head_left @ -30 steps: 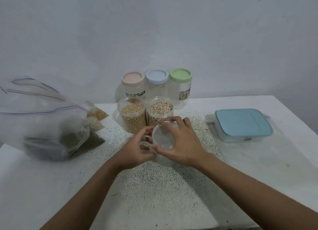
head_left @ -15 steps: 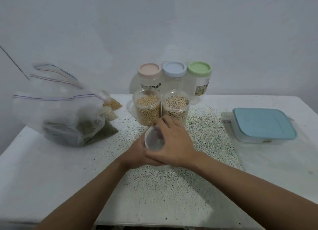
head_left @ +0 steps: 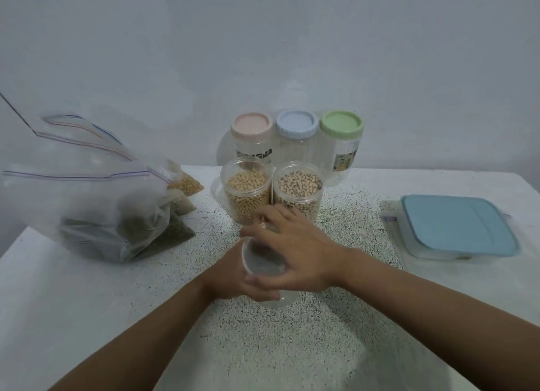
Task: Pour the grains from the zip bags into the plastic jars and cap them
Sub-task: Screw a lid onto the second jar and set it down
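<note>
**jarhead22:** How far along is this? At 12 o'clock from the hands I count two full ones: the yellow bean jar (head_left: 247, 197) and the speckled bean jar (head_left: 298, 193), touching side by side, neither with a lid on.

**pantry_nerd:** Under halfway, I'd guess. Those two are filled but not capped, and I can't spot their lids anywhere. A third one, the clear jar (head_left: 261, 259), is mid-counter (head_left: 87, 317) and looks empty. The left hand (head_left: 230, 276) has its grip wrapped round the jar's body from 9 o'clock. The right hand (head_left: 301, 256) has its grip curled over the top. Can't tell if there's a lid under that palm or just the bare mouth.

**jarhead22:** And what's left to pour?

**pantry_nerd:** Plenty. The big zip bag (head_left: 96, 209) at 10 o'clock holds dark green grain, with the small bags (head_left: 187, 186) of yellow kernels and pale grain tucked behind it. The pink-lid jar (head_left: 252, 127), blue-lid jar (head_left: 296, 124) and green-lid jar (head_left: 342, 126) stand capped at the far 12 o'clock and look empty. The blue-lidded box (head_left: 455, 227) at 3 o'clock is well apart, so no bother. The real hazard is the two open jars just beyond the right fingers. One bump and it's beans everywhere.
</note>
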